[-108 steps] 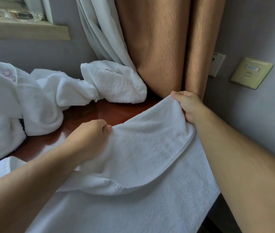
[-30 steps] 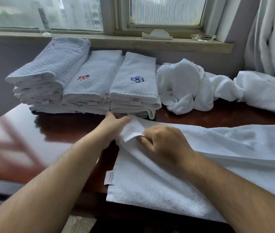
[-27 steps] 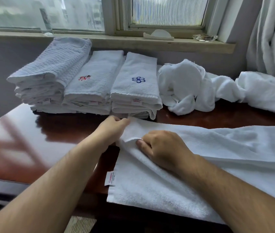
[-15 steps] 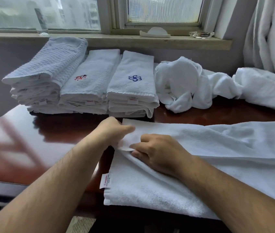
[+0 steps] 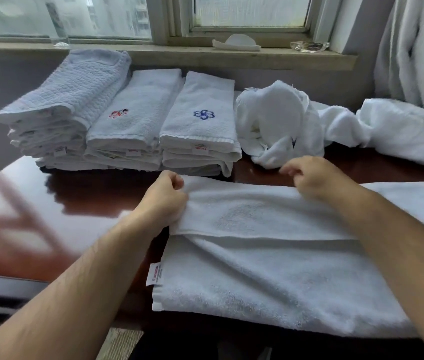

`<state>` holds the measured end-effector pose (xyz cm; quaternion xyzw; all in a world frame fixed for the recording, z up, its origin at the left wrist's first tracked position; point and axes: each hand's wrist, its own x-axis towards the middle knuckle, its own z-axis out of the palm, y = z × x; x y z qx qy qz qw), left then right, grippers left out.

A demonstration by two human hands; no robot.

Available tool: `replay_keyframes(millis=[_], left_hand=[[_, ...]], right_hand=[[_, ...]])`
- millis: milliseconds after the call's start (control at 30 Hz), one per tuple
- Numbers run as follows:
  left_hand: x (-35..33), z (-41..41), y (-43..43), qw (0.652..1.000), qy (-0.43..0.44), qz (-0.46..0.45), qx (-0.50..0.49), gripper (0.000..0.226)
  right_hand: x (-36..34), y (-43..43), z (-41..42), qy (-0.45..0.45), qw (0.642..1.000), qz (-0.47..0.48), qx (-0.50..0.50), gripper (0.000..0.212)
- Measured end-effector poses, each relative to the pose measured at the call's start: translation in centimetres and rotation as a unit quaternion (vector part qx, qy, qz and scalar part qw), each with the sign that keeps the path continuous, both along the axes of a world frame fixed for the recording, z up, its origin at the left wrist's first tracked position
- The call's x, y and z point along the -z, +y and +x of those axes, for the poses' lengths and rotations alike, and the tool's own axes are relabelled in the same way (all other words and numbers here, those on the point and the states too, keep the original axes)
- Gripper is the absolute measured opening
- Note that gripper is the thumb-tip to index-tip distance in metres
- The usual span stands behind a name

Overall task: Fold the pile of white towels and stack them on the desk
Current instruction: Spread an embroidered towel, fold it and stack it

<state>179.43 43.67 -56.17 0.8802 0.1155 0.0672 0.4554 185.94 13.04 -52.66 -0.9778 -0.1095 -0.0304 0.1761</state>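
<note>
Left hand (image 5: 165, 196) grips towel (image 5: 257, 268) corner; right hand (image 5: 312, 178) seemingly pinches edge

A long white towel (image 5: 270, 276) lies flat along the table's (image 5: 50, 203) near edge, its far side folded forward, a small label (image 5: 155, 274) at its left end. Behind it stand a waffle-weave stack (image 5: 63, 107), a red-crested stack (image 5: 133, 118) and a blue-crested stack (image 5: 200, 120), all neatly folded. Just to their right sprawls a crumpled heap of towels (image 5: 278, 126).

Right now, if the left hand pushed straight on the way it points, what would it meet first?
The left hand would probably meet the front of the blue-emblem towel stack, past a strip of desk; depth is unclear.
</note>
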Motion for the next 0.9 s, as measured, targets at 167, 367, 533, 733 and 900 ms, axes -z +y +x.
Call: replay_keyframes(millis=[167,367,533,733,900], left_hand=[[-0.1,0.2,-1.6,0.996,-0.010,0.086,0.004,0.034],[0.2,0.4,-1.9,0.994,-0.076,0.075,-0.009,0.028],[-0.5,0.8,-0.5,0.997,0.058,0.051,-0.002,0.075],[-1.6,-1.5,1.6,0.983,0.081,0.163,-0.014,0.067],[-2.9,-2.1,-0.8,0.949,-0.017,0.309,-0.055,0.054]], right_hand=[[1.3,-5.1,0.2,0.058,0.998,-0.017,0.003,0.009],[1.9,-5.8,1.2,-0.034,0.994,0.037,0.097,0.013],[1.9,-4.5,2.5,0.004,0.992,-0.056,0.117,0.022],[2.3,-2.5,2.4,0.033,0.999,-0.013,-0.005,0.025],[2.2,-2.9,2.4,0.030,0.999,0.033,-0.025,0.021]])
